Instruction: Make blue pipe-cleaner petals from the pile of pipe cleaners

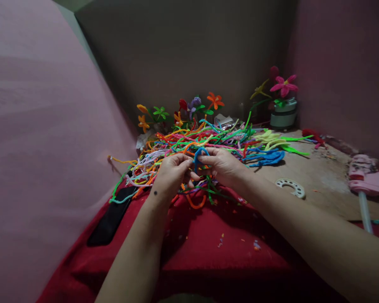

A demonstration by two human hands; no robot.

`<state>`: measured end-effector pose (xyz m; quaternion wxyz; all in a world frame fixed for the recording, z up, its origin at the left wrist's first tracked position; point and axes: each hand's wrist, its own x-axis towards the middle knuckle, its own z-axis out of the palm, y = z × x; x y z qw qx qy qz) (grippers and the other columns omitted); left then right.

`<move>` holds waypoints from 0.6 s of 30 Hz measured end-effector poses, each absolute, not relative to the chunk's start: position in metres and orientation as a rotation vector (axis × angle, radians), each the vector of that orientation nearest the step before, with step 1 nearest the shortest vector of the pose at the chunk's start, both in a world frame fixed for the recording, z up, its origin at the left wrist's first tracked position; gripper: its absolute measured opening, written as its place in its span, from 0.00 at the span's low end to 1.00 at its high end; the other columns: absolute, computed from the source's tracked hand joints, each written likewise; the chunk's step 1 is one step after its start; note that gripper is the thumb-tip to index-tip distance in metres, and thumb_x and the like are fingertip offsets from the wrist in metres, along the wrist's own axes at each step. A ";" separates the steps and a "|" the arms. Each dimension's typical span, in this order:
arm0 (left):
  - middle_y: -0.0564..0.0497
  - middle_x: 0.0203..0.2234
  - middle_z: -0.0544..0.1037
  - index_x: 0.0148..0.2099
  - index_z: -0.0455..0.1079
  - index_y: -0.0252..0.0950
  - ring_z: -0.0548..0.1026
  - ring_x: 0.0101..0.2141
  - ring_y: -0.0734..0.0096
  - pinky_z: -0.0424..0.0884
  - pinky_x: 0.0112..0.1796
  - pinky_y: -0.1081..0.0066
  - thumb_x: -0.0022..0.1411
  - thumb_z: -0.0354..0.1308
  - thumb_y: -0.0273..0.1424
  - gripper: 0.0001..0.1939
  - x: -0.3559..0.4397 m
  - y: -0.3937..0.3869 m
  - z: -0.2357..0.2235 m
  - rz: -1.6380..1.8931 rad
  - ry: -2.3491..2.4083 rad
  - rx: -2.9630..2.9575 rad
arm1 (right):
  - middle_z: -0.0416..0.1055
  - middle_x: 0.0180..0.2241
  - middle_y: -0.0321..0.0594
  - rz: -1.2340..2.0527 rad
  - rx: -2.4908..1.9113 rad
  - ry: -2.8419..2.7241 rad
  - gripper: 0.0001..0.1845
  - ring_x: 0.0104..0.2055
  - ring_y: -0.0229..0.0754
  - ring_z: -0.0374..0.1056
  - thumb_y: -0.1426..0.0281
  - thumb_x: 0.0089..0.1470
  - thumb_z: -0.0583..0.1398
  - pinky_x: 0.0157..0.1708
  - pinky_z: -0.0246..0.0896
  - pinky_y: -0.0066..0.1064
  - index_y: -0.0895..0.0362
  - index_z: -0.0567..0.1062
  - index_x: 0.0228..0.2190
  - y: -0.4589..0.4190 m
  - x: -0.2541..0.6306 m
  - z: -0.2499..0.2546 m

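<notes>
A blue pipe cleaner point(197, 156), bent into a loop, is held between my two hands over the near side of a large heap of pipe cleaners point(177, 136) in many colours. My left hand point(174, 170) pinches one side of the loop with thumb and forefinger. On the other side, my right hand point(220, 164) grips the loop, its fingers closed around it. The lower end of the blue piece is partly hidden by my fingers. More blue pipe cleaners point(267, 158) lie bunched to the right of my right hand.
A black phone point(109, 221) lies on the red cloth point(214, 252), left of my left arm. Fuzzy flowers point(215, 101) stand behind the heap. At right are a pale green pot point(283, 115), a cream curved piece with holes point(291, 187) and a pink glue gun point(368, 179).
</notes>
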<state>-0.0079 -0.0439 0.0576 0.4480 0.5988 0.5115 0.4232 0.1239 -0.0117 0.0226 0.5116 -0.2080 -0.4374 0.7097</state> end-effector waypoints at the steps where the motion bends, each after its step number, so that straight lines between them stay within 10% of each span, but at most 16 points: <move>1: 0.53 0.12 0.73 0.31 0.63 0.32 0.67 0.09 0.75 0.62 0.13 0.78 0.54 0.54 0.29 0.05 -0.007 -0.044 0.058 1.056 1.330 1.491 | 0.66 0.22 0.32 1.688 -0.506 -1.076 0.10 0.25 0.35 0.63 0.71 0.36 0.64 0.28 0.62 0.31 0.59 0.68 0.22 -0.012 0.123 0.023; 18: 0.52 0.10 0.72 0.25 0.61 0.35 0.69 0.10 0.71 0.63 0.12 0.76 0.51 0.51 0.28 0.04 -0.018 -0.031 0.052 1.078 1.557 1.525 | 0.68 0.21 0.33 1.673 -0.431 -1.049 0.08 0.24 0.34 0.63 0.74 0.34 0.63 0.27 0.61 0.29 0.60 0.70 0.22 -0.015 0.119 0.025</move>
